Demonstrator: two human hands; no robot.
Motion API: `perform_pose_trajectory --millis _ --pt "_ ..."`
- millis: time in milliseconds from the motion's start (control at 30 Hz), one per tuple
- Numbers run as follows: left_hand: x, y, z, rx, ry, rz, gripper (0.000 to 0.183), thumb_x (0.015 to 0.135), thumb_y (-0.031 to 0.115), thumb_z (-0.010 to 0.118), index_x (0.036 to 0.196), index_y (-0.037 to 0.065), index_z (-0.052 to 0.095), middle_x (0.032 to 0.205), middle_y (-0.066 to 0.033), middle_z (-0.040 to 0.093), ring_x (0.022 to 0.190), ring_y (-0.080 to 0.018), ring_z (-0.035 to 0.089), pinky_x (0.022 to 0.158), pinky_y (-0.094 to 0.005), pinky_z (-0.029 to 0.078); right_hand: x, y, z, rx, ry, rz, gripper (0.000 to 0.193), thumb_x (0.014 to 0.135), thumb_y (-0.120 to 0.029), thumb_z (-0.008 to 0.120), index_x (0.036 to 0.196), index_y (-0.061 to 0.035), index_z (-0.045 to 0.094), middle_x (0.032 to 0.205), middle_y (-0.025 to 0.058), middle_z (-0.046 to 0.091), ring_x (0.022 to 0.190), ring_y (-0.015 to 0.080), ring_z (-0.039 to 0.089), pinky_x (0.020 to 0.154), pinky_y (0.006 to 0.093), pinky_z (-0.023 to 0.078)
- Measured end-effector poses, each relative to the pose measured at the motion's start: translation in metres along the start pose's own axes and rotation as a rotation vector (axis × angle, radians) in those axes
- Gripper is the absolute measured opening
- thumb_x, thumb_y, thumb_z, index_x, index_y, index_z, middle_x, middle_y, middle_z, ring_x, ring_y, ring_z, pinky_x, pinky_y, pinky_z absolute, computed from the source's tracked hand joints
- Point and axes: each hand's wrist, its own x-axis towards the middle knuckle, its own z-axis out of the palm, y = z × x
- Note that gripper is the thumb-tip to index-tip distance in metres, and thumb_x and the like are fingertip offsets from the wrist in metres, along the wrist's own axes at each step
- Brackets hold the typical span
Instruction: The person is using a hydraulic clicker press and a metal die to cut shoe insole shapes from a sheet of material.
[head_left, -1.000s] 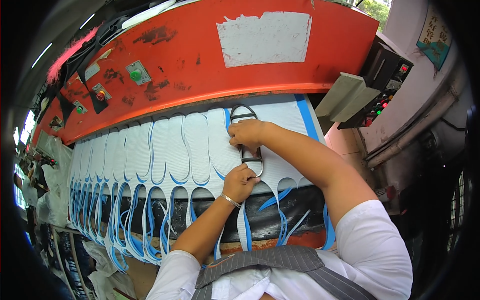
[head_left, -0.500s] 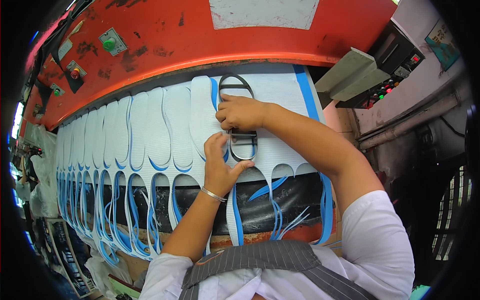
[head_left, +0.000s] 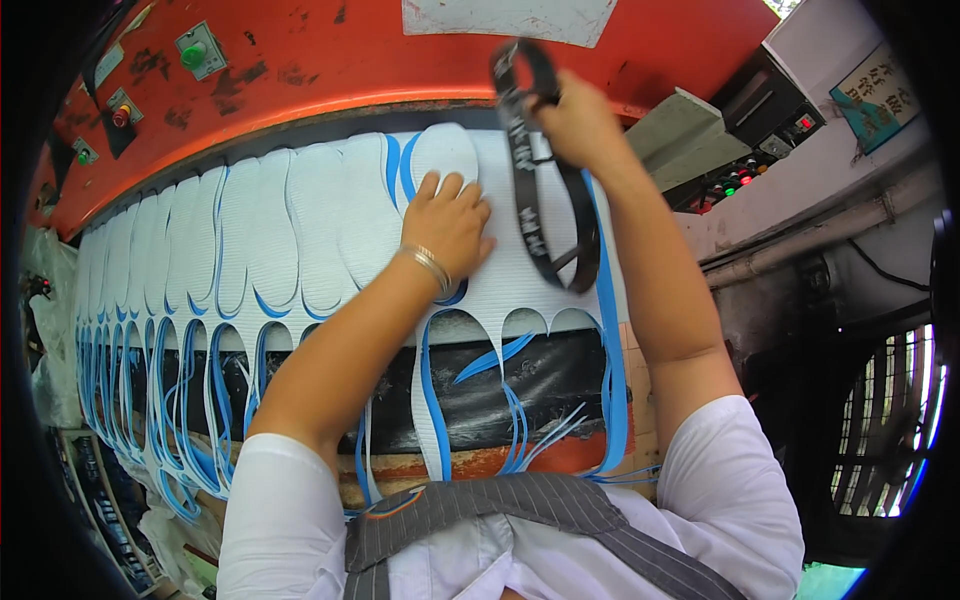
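A dark, sole-shaped cutting die [head_left: 527, 190] with crossbars hangs tilted above the right part of the sheet, its far end gripped by my right hand [head_left: 578, 118]. My left hand [head_left: 447, 228] lies flat, fingers stretched out, on a sole-shaped piece [head_left: 445, 152] of white ribbed foam with a blue edge. Beneath both hands spreads the white ribbed foam sheet [head_left: 500, 290], which shows blue at its cut edges. To the left of my left hand runs a row of overlapping cut sole shapes [head_left: 270, 230].
A red machine [head_left: 330, 60] with a green button [head_left: 194, 55] and a red knob [head_left: 122, 116] stands along the far side. Cut foam strips [head_left: 430, 420] dangle over the near edge. A control box [head_left: 765, 110] with lit lamps stands at the right.
My right hand has lifted the cutting die off the sheet, up and to the right. My left hand has left the die and moved onto the cut sole piece, fingers spread.
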Motion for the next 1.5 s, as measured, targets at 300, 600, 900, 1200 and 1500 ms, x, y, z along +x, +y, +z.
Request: perform_pose_trajectory --millis 300,600,900,1200,1500 --pt "0.026 -0.007 0.048 -0.168 0.053 -0.247 0.050 0.090 0.022 0.047 0.139 0.018 0.047 0.150 -0.0062 0.037 0.141 -0.0314 0.028 0.114 -0.0535 0.020 0.001 0.049 0.069 -0.293 -0.253 0.398 0.063 0.084 -0.031 0.066 0.134 0.0002 0.045 0.120 0.0227 0.062 0.112 0.0381 0.060 0.093 0.0427 0.049" --pt "-0.059 0.026 0.038 -0.378 0.039 -0.165 0.049 0.086 0.016 0.048 0.134 0.006 0.051 0.148 -0.0069 0.040 0.140 -0.0294 0.030 0.114 -0.0518 0.020 -0.163 0.073 0.023 -0.045 -0.453 -0.205 0.103 0.045 -0.052 0.088 0.132 -0.0111 0.048 0.146 0.0327 0.031 0.141 0.0410 0.026 0.116 0.0483 0.018" --pt "-0.060 0.027 0.045 -0.434 0.042 -0.180 0.050 0.086 0.017 0.047 0.134 0.006 0.051 0.147 -0.0056 0.042 0.141 -0.0266 0.029 0.115 -0.0496 0.018 -0.170 0.073 0.034 -0.048 -0.336 -0.200 0.080 0.049 -0.051 0.087 0.112 -0.0091 0.061 0.135 0.0298 0.047 0.135 0.0408 0.037 0.114 0.0491 0.024" --pt "-0.039 0.003 0.039 -0.499 0.033 -0.158 0.055 0.084 0.019 0.049 0.137 0.004 0.047 0.150 -0.0086 0.037 0.142 -0.0289 0.026 0.116 -0.0503 0.016 -0.141 0.069 0.040 -0.078 -0.362 -0.194 0.086 0.052 -0.050 0.087 0.121 -0.0099 0.057 0.137 0.0302 0.045 0.138 0.0408 0.032 0.114 0.0496 0.023" --pt "-0.145 -0.280 -0.030 -0.955 1.003 -0.445 0.018 0.090 0.007 0.061 0.106 0.004 0.067 0.104 -0.0091 0.068 0.095 -0.0169 0.064 0.083 -0.0298 0.050 -0.085 -0.091 0.021 -0.053 -0.077 -0.458 0.071 0.072 -0.039 0.079 0.127 -0.0022 0.054 0.122 0.0179 0.059 0.114 0.0359 0.055 0.096 0.0428 0.043"
